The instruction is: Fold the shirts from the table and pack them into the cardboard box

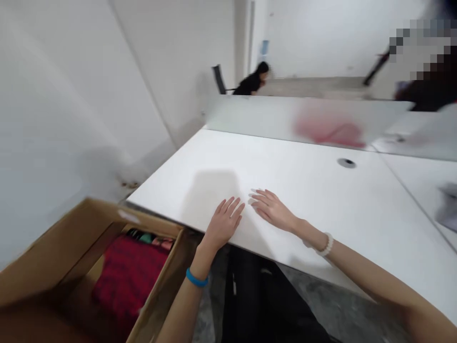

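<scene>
Both of my hands are at the near part of a white desk [285,162], palms down and holding nothing. My left hand [222,224], with a blue wristband [196,278], is over the front edge with its fingers spread. To its right, my right hand [272,208] has its fingers stretched toward the left; a white beaded bracelet [327,245] circles that wrist. Whether the fingertips touch the desktop I cannot tell. Left of my left hand stands an open cardboard box [178,238] with a folded red and dark patterned cloth [132,276] inside.
Small rolled items [146,237] sit beside the cloth in the box. A frosted divider [250,114] runs along the desk's back, with a blurred red shape behind it. A cable hole [346,163] is at the back right, grey cloth [448,207] at the far right. A person [250,83] sits beyond.
</scene>
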Motion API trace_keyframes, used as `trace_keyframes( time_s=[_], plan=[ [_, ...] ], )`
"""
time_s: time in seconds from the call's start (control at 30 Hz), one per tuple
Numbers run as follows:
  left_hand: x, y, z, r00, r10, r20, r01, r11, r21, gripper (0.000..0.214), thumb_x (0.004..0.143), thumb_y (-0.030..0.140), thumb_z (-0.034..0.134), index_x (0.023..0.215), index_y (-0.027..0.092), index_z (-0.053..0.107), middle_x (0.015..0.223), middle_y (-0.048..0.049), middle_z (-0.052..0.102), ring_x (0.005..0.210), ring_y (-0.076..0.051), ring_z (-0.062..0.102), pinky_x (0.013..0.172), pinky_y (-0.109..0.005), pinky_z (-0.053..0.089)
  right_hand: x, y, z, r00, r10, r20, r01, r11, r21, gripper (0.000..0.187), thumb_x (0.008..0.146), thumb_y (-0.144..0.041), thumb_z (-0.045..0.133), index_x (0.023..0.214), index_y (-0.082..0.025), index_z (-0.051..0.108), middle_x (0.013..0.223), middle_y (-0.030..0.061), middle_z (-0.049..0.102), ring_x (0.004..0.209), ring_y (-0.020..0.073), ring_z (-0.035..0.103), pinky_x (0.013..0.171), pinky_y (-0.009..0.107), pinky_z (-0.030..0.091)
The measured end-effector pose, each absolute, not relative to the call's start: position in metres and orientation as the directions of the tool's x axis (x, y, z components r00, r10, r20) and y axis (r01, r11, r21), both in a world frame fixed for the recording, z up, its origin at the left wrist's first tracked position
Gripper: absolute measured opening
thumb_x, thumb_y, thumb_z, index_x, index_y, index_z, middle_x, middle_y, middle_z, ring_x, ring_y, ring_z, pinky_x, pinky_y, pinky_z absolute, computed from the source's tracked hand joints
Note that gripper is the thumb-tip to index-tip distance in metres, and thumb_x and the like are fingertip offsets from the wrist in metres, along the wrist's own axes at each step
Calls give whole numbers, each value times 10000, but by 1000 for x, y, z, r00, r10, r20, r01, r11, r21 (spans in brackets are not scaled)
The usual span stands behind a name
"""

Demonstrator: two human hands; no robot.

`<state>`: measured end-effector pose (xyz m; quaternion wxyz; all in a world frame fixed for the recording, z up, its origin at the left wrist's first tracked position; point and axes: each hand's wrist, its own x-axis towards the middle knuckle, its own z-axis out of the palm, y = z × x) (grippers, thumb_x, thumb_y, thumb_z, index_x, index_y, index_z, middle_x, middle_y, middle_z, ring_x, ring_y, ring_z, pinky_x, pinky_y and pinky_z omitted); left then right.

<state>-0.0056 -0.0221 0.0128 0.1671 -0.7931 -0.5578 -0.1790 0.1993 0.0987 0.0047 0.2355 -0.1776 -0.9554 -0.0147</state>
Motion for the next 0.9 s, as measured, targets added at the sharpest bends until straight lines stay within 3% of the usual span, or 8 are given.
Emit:
trace_keyframes(
  time_s=[0.17, 0.3, 0.43, 0.6, 0.7, 0.83, 0.9],
  plan=[
    [79, 48, 5, 611, 696, 377, 749, -663, 10, 357, 964, 252, 365, 1265, 161, 536, 1363, -85, 543, 1302, -233, 450, 1108, -433, 333, 370, 68, -8, -595, 690, 413, 748, 663, -30, 295, 943, -244, 429, 1157, -198, 626, 1310, 113, 575, 1256, 286, 488, 977, 485, 441],
    [154, 87, 6, 744, 580, 333, 590, -803, 81, 363, 971, 278, 344, 1255, 169, 543, 1357, -82, 548, 1292, -222, 460, 1099, -422, 342, 469, 15, -14, -348, 840, 416, 920, 391, -20, 307, 943, -233, 404, 1129, -180, 643, 1292, 133, 585, 1233, 301, 504, 961, 497, 446],
    [202, 105, -3, 793, 507, 338, 495, -859, 129, 381, 975, 289, 320, 1269, 162, 525, 1353, -91, 549, 1301, -217, 446, 1080, -417, 368, 528, -23, -23, -154, 878, 453, 974, 211, -78, 297, 943, -246, 404, 1094, -169, 648, 1234, 133, 621, 1189, 273, 528, 944, 448, 462],
    [211, 114, -20, 805, 501, 316, 468, -865, 178, 377, 966, 293, 336, 1266, 161, 523, 1354, -94, 548, 1300, -215, 449, 1077, -422, 384, 561, -26, -32, 80, 884, 460, 989, -14, -145, 325, 938, -260, 388, 1070, -147, 662, 1046, 140, 666, 962, 251, 598, 837, 397, 487],
    [208, 115, -22, 797, 522, 302, 481, -853, 203, 375, 967, 299, 335, 1282, 195, 510, 1373, -67, 534, 1316, -197, 429, 1091, -412, 373, 567, -7, -30, 194, 885, 424, 979, -146, -142, 337, 924, -245, 380, 1050, -124, 669, 964, 143, 665, 893, 258, 604, 793, 371, 475],
    [207, 114, -19, 785, 549, 288, 481, -832, 275, 363, 964, 302, 348, 1276, 214, 513, 1370, -58, 537, 1321, -188, 423, 1098, -412, 366, 581, 34, -11, 360, 873, 330, 933, -326, -155, 351, 931, -240, 344, 1133, -152, 617, 1022, 117, 684, 882, 232, 639, 734, 311, 464],
    [207, 113, -18, 781, 555, 285, 481, -827, 292, 355, 964, 301, 356, 1264, 205, 519, 1364, -62, 543, 1319, -186, 426, 1092, -408, 376, 592, 57, 3, 433, 857, 281, 901, -425, -92, 380, 950, -259, 310, 1207, -160, 573, 986, 125, 699, 852, 247, 655, 697, 317, 457]
  ],
)
